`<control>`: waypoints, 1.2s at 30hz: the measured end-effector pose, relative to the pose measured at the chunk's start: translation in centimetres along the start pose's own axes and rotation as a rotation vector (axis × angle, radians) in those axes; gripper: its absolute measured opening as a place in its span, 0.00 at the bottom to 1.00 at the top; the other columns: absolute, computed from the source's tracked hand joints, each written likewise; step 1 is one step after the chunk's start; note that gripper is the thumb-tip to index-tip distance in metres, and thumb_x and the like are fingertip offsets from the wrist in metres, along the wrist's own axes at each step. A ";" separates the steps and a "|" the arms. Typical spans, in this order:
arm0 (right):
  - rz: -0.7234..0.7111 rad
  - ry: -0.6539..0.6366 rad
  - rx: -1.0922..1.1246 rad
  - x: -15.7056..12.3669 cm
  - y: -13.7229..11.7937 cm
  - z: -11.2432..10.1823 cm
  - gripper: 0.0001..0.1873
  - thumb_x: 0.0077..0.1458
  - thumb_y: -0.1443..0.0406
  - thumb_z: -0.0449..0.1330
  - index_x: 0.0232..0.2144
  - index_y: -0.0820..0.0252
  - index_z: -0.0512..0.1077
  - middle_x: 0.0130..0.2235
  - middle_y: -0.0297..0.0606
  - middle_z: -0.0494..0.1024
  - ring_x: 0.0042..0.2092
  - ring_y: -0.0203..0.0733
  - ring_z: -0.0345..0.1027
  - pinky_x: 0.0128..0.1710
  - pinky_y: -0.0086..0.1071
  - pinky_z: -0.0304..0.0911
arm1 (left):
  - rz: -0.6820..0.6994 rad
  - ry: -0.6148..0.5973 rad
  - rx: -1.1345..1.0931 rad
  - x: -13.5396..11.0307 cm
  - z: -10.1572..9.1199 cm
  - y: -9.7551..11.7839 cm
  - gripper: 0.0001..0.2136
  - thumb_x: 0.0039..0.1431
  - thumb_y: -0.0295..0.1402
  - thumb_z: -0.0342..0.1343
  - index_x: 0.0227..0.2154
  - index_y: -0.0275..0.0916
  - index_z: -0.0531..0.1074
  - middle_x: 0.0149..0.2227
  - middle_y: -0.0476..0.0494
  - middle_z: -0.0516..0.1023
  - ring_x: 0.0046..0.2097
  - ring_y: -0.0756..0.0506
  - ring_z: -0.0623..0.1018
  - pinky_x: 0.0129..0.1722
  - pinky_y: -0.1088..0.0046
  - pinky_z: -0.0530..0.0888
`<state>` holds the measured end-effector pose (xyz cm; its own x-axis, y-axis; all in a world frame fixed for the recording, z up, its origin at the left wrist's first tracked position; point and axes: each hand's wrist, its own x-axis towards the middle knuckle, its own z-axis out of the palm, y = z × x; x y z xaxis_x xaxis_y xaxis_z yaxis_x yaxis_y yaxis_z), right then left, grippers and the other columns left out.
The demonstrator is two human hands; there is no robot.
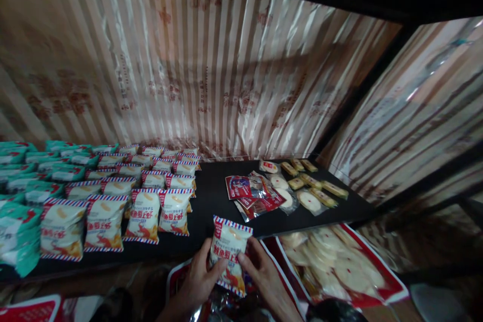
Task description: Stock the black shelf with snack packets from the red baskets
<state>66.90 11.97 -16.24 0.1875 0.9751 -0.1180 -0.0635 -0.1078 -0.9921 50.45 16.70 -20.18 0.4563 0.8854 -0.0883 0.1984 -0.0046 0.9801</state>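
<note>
A white snack bag [231,246] with a red-and-blue striped edge is held upright between my two hands, just in front of the black shelf's edge. My left hand [202,274] grips its left side, thumb across the front. On the opposite side my right hand [264,274] closes round it, its thumb also on the front. To the left, matching snack bags [141,216] stand in rows on the black shelf [215,193]. Green snack bags [18,231] fill the shelf's far left.
Red packets [256,191], round white pastries in clear wrap [309,201] and small yellow packs [311,180] lie on the shelf's right part. Below it, a red-edged open bag [392,292] holds several wrapped pastries. Striped plastic sheeting [211,60] hangs behind.
</note>
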 end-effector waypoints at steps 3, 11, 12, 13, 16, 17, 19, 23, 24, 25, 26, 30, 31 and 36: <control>-0.006 -0.056 0.007 -0.1 0.7 1.2 0.29 0.46 0.52 0.64 0.49 0.56 0.67 0.48 0.44 0.76 0.50 0.51 0.68 0.51 0.44 0.63 | 0.023 0.045 -0.071 0.4 -0.2 0.0 0.22 0.55 0.47 0.51 0.46 0.37 0.66 0.45 0.39 0.76 0.47 0.42 0.75 0.47 0.68 0.71; -0.046 0.021 -0.095 1.3 1.0 1.7 0.29 0.48 0.50 0.60 0.50 0.58 0.67 0.47 0.43 0.76 0.50 0.51 0.69 0.50 0.42 0.65 | 0.034 0.107 -0.076 1.3 0.3 0.5 0.23 0.56 0.48 0.49 0.49 0.38 0.63 0.48 0.38 0.75 0.48 0.42 0.75 0.46 0.70 0.72; -0.060 0.038 -0.107 1.5 0.9 1.7 0.29 0.48 0.50 0.60 0.49 0.58 0.67 0.47 0.43 0.76 0.49 0.51 0.69 0.49 0.42 0.65 | 0.043 0.110 -0.070 1.4 0.4 0.4 0.24 0.56 0.48 0.48 0.51 0.37 0.62 0.50 0.38 0.74 0.49 0.42 0.74 0.47 0.69 0.72; -0.071 0.059 -0.115 1.7 0.8 1.6 0.29 0.48 0.49 0.60 0.49 0.58 0.67 0.47 0.44 0.76 0.49 0.51 0.69 0.49 0.42 0.65 | 0.056 0.115 -0.064 1.5 0.5 0.2 0.25 0.56 0.48 0.47 0.53 0.37 0.60 0.52 0.37 0.72 0.51 0.42 0.73 0.48 0.69 0.72; -0.074 0.095 -0.138 2.4 0.4 1.4 0.29 0.47 0.47 0.59 0.47 0.59 0.69 0.46 0.44 0.76 0.47 0.51 0.70 0.48 0.41 0.66 | 0.107 0.132 -0.040 2.0 0.8 -0.7 0.28 0.58 0.47 0.46 0.57 0.36 0.55 0.57 0.35 0.67 0.56 0.42 0.69 0.51 0.68 0.70; -0.070 0.095 -0.145 2.6 0.3 1.4 0.29 0.47 0.47 0.59 0.46 0.59 0.69 0.46 0.44 0.77 0.47 0.51 0.70 0.47 0.41 0.66 | 0.116 0.143 -0.023 2.2 0.9 -1.1 0.28 0.58 0.46 0.45 0.57 0.35 0.55 0.57 0.35 0.67 0.56 0.42 0.69 0.52 0.68 0.70; -0.070 0.085 -0.144 3.1 0.2 1.4 0.30 0.46 0.47 0.59 0.46 0.59 0.69 0.45 0.44 0.77 0.46 0.51 0.70 0.46 0.41 0.67 | 0.126 0.188 0.031 2.5 0.9 -1.5 0.27 0.58 0.45 0.45 0.56 0.34 0.56 0.57 0.34 0.67 0.56 0.42 0.69 0.52 0.66 0.70; -0.079 0.039 -0.108 3.9 0.0 1.6 0.28 0.48 0.49 0.60 0.47 0.58 0.68 0.44 0.42 0.78 0.47 0.51 0.70 0.46 0.42 0.67 | 0.163 0.312 0.179 2.4 0.7 -1.4 0.23 0.59 0.43 0.44 0.54 0.35 0.61 0.55 0.34 0.68 0.56 0.41 0.69 0.53 0.62 0.69; -0.079 0.023 -0.105 4.1 0.0 1.8 0.27 0.48 0.50 0.60 0.47 0.58 0.68 0.44 0.42 0.78 0.48 0.51 0.70 0.46 0.42 0.67 | 0.172 0.333 0.209 2.3 0.6 -1.2 0.23 0.60 0.42 0.43 0.54 0.35 0.61 0.55 0.34 0.68 0.56 0.41 0.69 0.53 0.62 0.69; -0.079 0.012 -0.105 4.2 0.0 2.1 0.27 0.49 0.50 0.60 0.48 0.58 0.68 0.45 0.42 0.77 0.48 0.51 0.70 0.47 0.42 0.67 | 0.178 0.351 0.233 2.1 0.4 -0.9 0.23 0.60 0.41 0.43 0.54 0.34 0.60 0.55 0.33 0.69 0.56 0.41 0.69 0.53 0.62 0.69; -0.081 0.006 -0.105 4.4 -0.1 2.4 0.27 0.49 0.50 0.60 0.48 0.58 0.68 0.46 0.42 0.77 0.48 0.50 0.70 0.47 0.41 0.66 | 0.180 0.371 0.254 2.0 0.2 -0.7 0.22 0.60 0.41 0.42 0.54 0.34 0.61 0.55 0.33 0.69 0.55 0.41 0.70 0.53 0.62 0.69; -0.109 0.009 -0.073 4.6 -0.2 4.1 0.27 0.48 0.49 0.60 0.46 0.59 0.68 0.45 0.43 0.77 0.45 0.49 0.71 0.46 0.41 0.67 | 0.189 0.457 0.338 1.3 -1.0 -0.2 0.20 0.60 0.40 0.43 0.51 0.34 0.64 0.50 0.32 0.72 0.52 0.40 0.72 0.50 0.61 0.71; -0.114 0.006 -0.062 4.6 -0.2 4.6 0.27 0.48 0.49 0.60 0.46 0.59 0.69 0.44 0.43 0.78 0.45 0.49 0.71 0.46 0.41 0.67 | 0.195 0.482 0.360 1.1 -1.3 -0.2 0.20 0.59 0.40 0.44 0.50 0.35 0.65 0.50 0.33 0.73 0.52 0.40 0.73 0.50 0.60 0.71; -0.085 -0.051 0.009 4.1 0.4 6.1 0.28 0.48 0.49 0.61 0.47 0.58 0.68 0.47 0.43 0.76 0.48 0.50 0.70 0.47 0.41 0.66 | 0.220 0.543 0.418 0.0 -2.6 -0.9 0.19 0.59 0.39 0.45 0.51 0.36 0.64 0.50 0.35 0.72 0.52 0.40 0.72 0.50 0.60 0.71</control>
<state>61.67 17.11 -16.90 0.1423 0.9894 -0.0305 -0.0582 -0.0224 -0.9981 48.04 17.88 -20.62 0.0500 0.9491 0.3109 0.5167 -0.2910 0.8052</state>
